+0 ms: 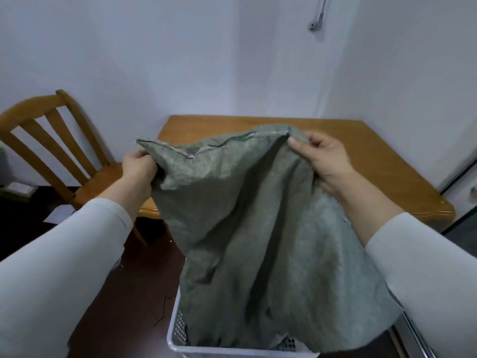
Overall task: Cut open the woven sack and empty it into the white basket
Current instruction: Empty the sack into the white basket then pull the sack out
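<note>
While both hands clench stitched upper edge of woven sack [253,228], left hand [138,167] at one corner, right hand [324,161] at other, grey-green cloth hangs slack below grip. Lower end drops into white basket [178,329] on dark floor [144,277]. Beyond grip: bare wooden tabletop [374,156] against white walls [154,60]. Left of left grip: wooden chair [51,140].
</note>
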`<state>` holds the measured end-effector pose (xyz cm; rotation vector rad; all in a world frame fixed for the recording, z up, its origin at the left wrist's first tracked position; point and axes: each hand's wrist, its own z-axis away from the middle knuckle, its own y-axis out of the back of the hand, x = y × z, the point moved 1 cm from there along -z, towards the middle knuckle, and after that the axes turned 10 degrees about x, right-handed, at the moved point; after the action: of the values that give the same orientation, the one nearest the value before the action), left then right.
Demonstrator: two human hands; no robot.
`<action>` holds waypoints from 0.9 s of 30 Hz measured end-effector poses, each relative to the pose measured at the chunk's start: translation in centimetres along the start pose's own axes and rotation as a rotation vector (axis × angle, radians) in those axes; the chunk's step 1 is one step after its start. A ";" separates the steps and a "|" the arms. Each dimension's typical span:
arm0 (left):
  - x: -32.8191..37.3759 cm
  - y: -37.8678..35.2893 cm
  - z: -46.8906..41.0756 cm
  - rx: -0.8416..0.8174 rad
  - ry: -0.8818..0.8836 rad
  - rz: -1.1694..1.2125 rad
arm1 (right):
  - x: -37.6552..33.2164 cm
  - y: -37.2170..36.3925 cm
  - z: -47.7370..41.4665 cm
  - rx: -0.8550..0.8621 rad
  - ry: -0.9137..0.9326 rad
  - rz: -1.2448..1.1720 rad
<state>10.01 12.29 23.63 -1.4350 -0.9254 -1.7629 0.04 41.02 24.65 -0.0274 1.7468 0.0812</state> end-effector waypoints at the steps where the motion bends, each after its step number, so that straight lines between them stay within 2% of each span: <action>1: -0.1 0.0 0.4 -0.064 0.069 0.067 | 0.9 -0.2 0.6 -0.060 -0.010 0.220; 2: -0.3 0.1 1.1 -0.165 0.165 0.126 | 2.0 -0.2 1.1 -0.106 -0.010 0.438; 3: -0.8 0.3 1.7 -0.257 0.262 0.146 | 2.6 -0.2 1.4 -0.110 -0.011 0.544; 5: -2.4 0.0 2.2 -0.416 0.315 0.033 | 3.1 -0.1 1.7 -0.080 -0.015 0.503; 7: -4.2 -0.8 2.8 -0.503 0.119 -0.309 | 2.3 -0.7 1.9 -0.094 0.000 0.385; 9: -5.7 -1.5 3.1 -0.519 -0.136 -0.634 | 1.4 -1.4 2.0 -0.136 0.031 0.376; 13: -5.0 -2.0 2.8 -0.313 -0.467 -0.931 | 0.8 -0.7 1.4 -0.145 0.129 0.570; 15: -2.7 -2.0 2.6 -0.206 -0.597 -0.805 | 0.8 0.0 1.1 -0.118 0.154 0.613; 16: -1.2 -2.2 3.0 -0.196 -0.581 -0.620 | 0.8 0.0 1.2 -0.129 0.157 0.593; 18: 1.1 -3.4 5.3 -0.301 -0.413 -0.184 | 0.5 -1.0 1.6 -0.195 0.165 0.509; 19: 2.0 -4.1 6.9 -0.411 -0.370 -0.074 | 0.2 -1.7 1.9 -0.239 0.177 0.472; 20: 2.4 -4.7 8.4 -0.538 -0.380 -0.054 | -0.1 -2.5 2.1 -0.282 0.190 0.451; 22: 2.6 -6.5 10.2 -0.743 -0.515 -0.352 | -0.4 -3.4 2.2 -0.329 0.188 0.434; 24: 2.2 -7.6 10.3 -0.758 -0.760 -0.646 | -0.6 -3.3 2.2 -0.310 0.156 0.380; 25: 2.1 -7.9 9.9 -0.729 -0.847 -0.675 | -0.6 -3.1 2.3 -0.291 0.139 0.328; 27: 2.1 -8.2 9.1 -0.631 -0.882 -0.655 | -0.1 -2.2 2.9 -0.253 0.069 0.222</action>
<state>7.29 24.21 26.05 -2.6721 -1.4762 -1.9714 3.05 39.03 24.13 -0.0207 1.7937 0.4683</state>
